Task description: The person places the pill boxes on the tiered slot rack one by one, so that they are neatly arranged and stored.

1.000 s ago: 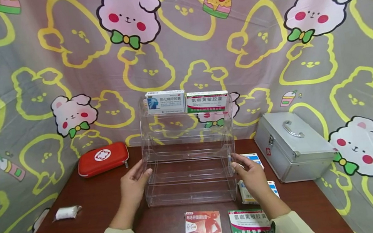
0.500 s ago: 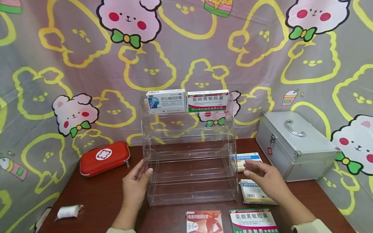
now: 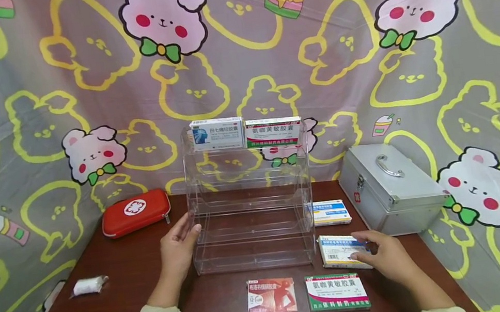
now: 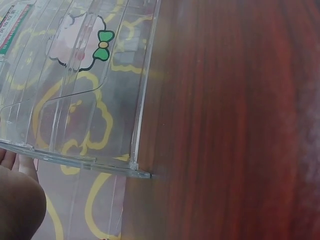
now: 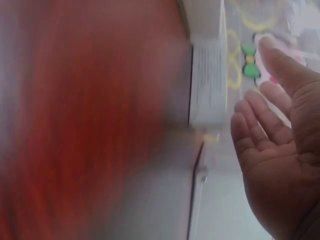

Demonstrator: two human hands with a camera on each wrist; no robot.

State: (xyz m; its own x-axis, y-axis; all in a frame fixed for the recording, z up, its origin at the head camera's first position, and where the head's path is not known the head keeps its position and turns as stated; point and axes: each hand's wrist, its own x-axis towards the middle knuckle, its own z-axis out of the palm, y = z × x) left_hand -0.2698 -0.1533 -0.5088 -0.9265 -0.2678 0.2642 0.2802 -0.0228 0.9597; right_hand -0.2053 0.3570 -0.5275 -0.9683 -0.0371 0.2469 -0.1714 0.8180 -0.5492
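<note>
A clear plastic tiered display rack (image 3: 252,232) stands mid-table; in the left wrist view its side panel (image 4: 95,164) shows close up. My left hand (image 3: 178,253) rests against the rack's left side, thumb near the front edge. Two medicine boxes sit in the top tier, a blue-and-white one (image 3: 218,136) and a green-and-white one (image 3: 274,133). My right hand (image 3: 388,257) is at the right end of a white-and-blue medicine box (image 3: 336,250), thumb and fingers apart. In the right wrist view nothing lies between the fingers of that hand (image 5: 272,165).
Another blue-and-white box (image 3: 330,213) lies behind, beside the rack. A red box (image 3: 271,298) and a green-and-white box (image 3: 338,293) lie in front. A silver metal case (image 3: 392,190) stands at right; a red pouch (image 3: 136,213) and a wrapped white roll (image 3: 89,285) lie left.
My right hand has let go of the rack's right side and moved right and toward me, to the nearer white-and-blue box. My left hand stays at the rack.
</note>
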